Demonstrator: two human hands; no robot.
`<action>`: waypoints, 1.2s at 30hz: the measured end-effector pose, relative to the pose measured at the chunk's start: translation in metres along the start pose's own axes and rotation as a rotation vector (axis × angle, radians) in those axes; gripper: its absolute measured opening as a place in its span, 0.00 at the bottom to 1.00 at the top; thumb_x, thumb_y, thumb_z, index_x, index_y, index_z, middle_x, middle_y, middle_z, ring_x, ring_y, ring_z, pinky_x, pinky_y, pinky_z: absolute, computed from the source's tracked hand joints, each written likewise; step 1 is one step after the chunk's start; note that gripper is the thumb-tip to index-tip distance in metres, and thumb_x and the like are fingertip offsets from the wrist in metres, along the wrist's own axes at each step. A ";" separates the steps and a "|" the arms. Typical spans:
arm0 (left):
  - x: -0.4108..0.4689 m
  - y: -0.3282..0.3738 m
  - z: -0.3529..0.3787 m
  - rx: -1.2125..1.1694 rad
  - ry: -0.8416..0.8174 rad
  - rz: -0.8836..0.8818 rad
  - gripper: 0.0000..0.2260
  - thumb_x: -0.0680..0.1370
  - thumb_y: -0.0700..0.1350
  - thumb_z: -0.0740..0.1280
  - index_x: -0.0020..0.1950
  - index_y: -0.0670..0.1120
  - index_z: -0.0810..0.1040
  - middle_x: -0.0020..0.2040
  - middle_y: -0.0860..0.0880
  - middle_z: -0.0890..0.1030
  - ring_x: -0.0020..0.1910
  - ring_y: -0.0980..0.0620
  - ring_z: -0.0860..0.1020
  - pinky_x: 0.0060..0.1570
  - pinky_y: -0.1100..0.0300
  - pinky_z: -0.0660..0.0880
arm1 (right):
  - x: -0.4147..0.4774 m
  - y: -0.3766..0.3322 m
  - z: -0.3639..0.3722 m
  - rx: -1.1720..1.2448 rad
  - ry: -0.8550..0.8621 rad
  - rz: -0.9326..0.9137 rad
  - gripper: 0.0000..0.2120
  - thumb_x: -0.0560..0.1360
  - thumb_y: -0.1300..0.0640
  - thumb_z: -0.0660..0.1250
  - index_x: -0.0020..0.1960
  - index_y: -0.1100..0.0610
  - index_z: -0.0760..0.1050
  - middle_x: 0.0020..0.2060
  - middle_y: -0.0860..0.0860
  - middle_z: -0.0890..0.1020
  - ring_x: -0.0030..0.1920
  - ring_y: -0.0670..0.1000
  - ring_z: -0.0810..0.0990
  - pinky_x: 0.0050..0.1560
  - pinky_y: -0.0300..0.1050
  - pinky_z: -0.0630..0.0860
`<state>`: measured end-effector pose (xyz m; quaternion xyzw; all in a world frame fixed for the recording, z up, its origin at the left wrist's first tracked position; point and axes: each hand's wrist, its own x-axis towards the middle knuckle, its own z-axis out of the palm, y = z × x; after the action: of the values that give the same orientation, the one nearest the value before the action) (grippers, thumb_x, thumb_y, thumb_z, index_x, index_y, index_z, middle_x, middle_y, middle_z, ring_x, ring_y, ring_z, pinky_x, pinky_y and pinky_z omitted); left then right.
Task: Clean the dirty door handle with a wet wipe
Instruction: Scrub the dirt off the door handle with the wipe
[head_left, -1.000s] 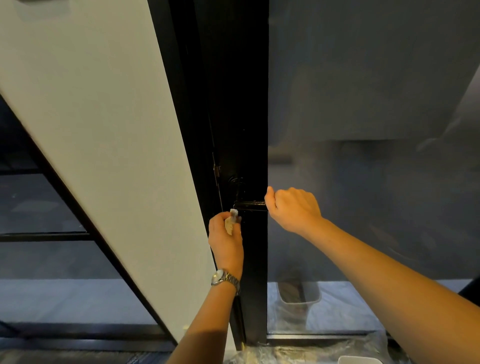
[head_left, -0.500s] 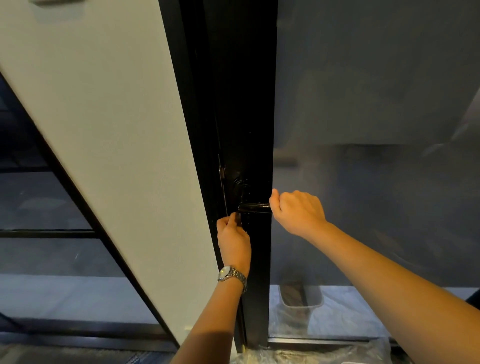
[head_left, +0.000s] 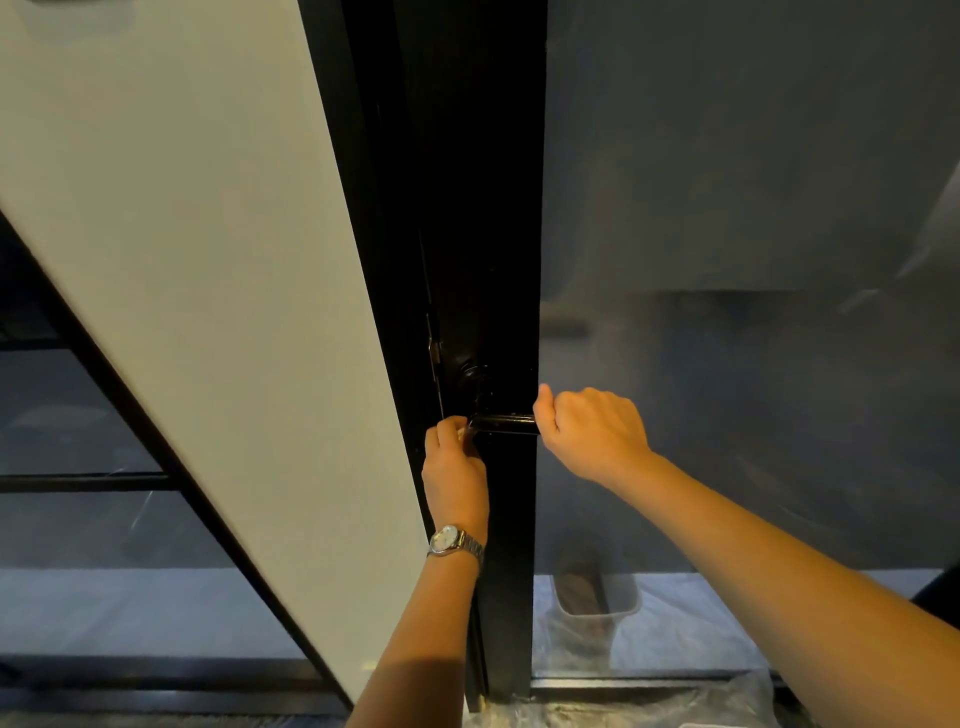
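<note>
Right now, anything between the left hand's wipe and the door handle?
Nothing visible. The left hand holds the wet wipe at the left end of the door handle. The right hand grips the right end, so that part is covered.

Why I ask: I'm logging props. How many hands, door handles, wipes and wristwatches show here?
hands: 2, left hand and right hand
door handle: 1
wet wipe: 1, a sliver in the left hand
wristwatch: 1
total: 5
</note>
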<state>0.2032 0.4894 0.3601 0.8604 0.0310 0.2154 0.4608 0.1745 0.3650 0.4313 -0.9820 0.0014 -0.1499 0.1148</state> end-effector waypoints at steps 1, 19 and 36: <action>0.000 -0.001 0.001 0.015 0.002 0.010 0.12 0.75 0.32 0.63 0.59 0.37 0.73 0.59 0.38 0.75 0.53 0.41 0.77 0.51 0.57 0.75 | 0.000 0.000 0.000 -0.002 -0.002 0.002 0.29 0.82 0.49 0.45 0.24 0.57 0.61 0.21 0.50 0.66 0.23 0.51 0.64 0.25 0.43 0.59; -0.018 -0.026 0.014 -0.185 0.040 -0.254 0.08 0.76 0.34 0.62 0.54 0.39 0.76 0.48 0.41 0.80 0.48 0.44 0.79 0.47 0.58 0.76 | -0.002 -0.003 -0.002 -0.014 -0.008 0.006 0.29 0.82 0.50 0.46 0.24 0.57 0.60 0.20 0.50 0.65 0.22 0.50 0.63 0.24 0.42 0.57; -0.029 -0.002 0.021 -1.277 -0.149 -0.997 0.09 0.76 0.32 0.63 0.55 0.36 0.75 0.43 0.44 0.80 0.45 0.49 0.79 0.45 0.62 0.76 | -0.002 -0.003 0.001 0.027 -0.028 0.031 0.29 0.82 0.50 0.45 0.24 0.58 0.61 0.20 0.51 0.65 0.22 0.51 0.63 0.24 0.42 0.59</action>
<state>0.1854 0.4663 0.3384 0.3291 0.2509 -0.0969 0.9052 0.1732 0.3682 0.4305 -0.9823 0.0130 -0.1343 0.1302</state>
